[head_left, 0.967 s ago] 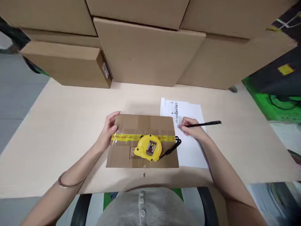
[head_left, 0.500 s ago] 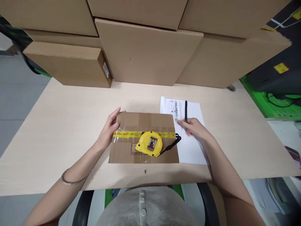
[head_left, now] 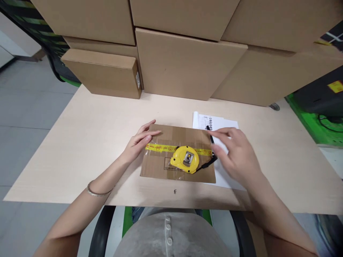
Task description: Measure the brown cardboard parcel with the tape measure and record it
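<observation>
A flat brown cardboard parcel (head_left: 179, 134) lies on the pale table (head_left: 88, 142) in front of me. On it sits a yellow tape measure (head_left: 185, 159) with its yellow blade (head_left: 163, 147) drawn out across the parcel and a black wrist strap (head_left: 208, 165) trailing right. My left hand (head_left: 139, 142) rests flat on the parcel's left edge, fingers stretched over the blade's end. My right hand (head_left: 237, 153) hovers, motion-blurred with fingers extended, over a white printed sheet (head_left: 214, 123) beside the parcel. A black pen (head_left: 209, 132) lies on that sheet, just past my fingertips.
Large cardboard boxes (head_left: 187, 60) are stacked along the table's far edge, with a smaller box (head_left: 104, 73) at the left. A green mat (head_left: 308, 117) and dark equipment stand at the right. The chair's black armrests (head_left: 100, 232) show below the table's near edge.
My right hand set the pen down on the sheet, then lifted and swung toward the parcel's right end. My left hand stayed on the parcel's left edge. The view shifted left.
</observation>
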{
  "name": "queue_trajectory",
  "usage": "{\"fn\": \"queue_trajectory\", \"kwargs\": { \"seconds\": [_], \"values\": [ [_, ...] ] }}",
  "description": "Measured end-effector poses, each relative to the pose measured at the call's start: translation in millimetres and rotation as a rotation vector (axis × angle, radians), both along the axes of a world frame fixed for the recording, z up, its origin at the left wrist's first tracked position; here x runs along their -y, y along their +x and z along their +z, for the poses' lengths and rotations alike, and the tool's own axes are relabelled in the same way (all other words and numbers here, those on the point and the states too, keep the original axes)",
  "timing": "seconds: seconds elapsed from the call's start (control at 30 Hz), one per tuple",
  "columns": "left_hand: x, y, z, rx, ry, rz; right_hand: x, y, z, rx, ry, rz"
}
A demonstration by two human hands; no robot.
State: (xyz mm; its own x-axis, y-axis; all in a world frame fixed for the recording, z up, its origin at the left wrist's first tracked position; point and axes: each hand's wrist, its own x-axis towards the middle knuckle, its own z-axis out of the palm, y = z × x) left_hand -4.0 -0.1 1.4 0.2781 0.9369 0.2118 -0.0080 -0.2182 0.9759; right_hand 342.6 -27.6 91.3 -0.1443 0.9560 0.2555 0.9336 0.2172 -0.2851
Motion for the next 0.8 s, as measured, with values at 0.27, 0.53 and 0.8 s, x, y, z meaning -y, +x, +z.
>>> {"fn": "queue_trajectory", "kwargs": {
  "seconds": [0.27,0.53,0.8],
  "values": [
    [-3.7,-2.7,-8.0,0.086,-0.035,-0.122,26.5,-61.7,4.8,-0.261,-0.222,0.526],
    [-2.0,-1.1,-0.9,0.185,-0.176,-0.143,-8.5,-116.3,13.5,-0.546,-0.378,0.547],
    [-8.1,-12.0,-2.0,-0.005,0.062,-0.175,-11.6,-110.5,10.9,-0.401,-0.255,0.558]
  ]
}}
